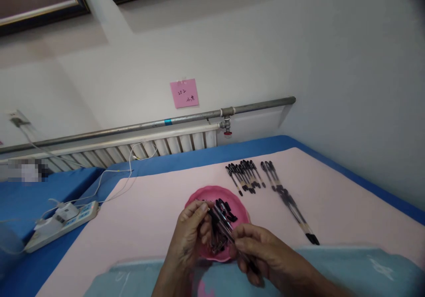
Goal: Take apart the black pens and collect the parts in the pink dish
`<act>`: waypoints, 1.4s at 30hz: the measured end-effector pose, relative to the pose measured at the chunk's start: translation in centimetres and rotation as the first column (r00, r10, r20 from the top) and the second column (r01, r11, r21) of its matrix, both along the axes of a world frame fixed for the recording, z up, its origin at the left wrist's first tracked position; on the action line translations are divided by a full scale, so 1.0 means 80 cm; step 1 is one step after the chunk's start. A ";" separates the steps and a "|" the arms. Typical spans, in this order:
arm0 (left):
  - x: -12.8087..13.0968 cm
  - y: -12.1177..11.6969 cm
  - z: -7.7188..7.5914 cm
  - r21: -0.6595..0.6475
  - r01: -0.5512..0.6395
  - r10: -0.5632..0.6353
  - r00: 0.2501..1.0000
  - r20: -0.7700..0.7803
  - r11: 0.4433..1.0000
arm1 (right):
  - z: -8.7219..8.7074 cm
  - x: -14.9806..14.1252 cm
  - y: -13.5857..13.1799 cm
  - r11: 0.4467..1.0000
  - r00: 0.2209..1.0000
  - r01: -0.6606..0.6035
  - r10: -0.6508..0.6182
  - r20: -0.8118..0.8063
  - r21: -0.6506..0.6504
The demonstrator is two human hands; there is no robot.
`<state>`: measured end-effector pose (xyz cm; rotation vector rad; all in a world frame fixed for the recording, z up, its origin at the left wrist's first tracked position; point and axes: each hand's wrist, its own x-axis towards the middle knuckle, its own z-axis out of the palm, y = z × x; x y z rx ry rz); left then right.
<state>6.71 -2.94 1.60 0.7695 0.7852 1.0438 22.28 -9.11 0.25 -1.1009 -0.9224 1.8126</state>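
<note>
A plain heated indoor room here, home or small workroom, can't tell which! Straight beyond the pens (223,227) gripped by the left hand (189,228) and right hand (265,250), there's a white ribbed radiator (163,146) under a metal pipe (199,117), with a handwritten pink note (184,93) on the wall (232,44) above. Higher, far left of the grip, framed pictures (85,5)! Well left, a loaded power strip (83,217); just past and right of the grip, pen bundles (245,175) lie across a pink sheet (152,204) over blue covering (206,157), looking like a makeshift worktable.
</note>
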 end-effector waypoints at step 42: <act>-0.036 0.024 -0.005 -0.040 -0.247 0.237 0.957 -0.167 0.968 | 0.018 0.020 -0.005 0.917 0.697 -0.101 -0.211 0.686 0.385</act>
